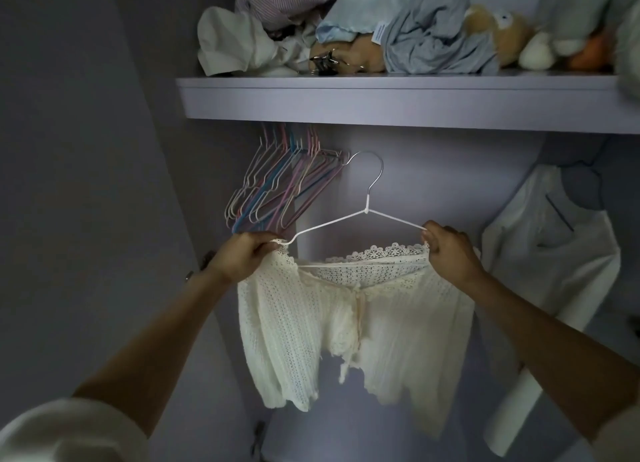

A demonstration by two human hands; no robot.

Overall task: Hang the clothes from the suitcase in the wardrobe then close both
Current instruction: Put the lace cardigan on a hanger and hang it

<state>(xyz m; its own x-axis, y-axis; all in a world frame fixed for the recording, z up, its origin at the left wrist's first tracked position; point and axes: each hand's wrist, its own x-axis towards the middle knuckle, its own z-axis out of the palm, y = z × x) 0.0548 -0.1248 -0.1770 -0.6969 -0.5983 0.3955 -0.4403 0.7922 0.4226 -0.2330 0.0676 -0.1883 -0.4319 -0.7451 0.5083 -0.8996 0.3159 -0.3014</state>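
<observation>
Both my hands, left hand (247,253) and right hand (446,250), pinched crochet top (349,323) onto white hanger (363,212); needed shoulders seated evenly, hook raised under shelf (381,101) edge.

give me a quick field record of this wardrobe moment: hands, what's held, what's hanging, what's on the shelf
left hand: grips the left end of the hanger and the top's shoulder
right hand: pinches the hanger's right end and the top's edge
hanger: white wire, hook free, not on a rail
top: cream crochet, draped on the hanger
spare hangers: coloured bunch hanging at upper left
white garment: already hanging at right
shelf: holds crumpled clothes and soft toys
suitcase: not in view
</observation>
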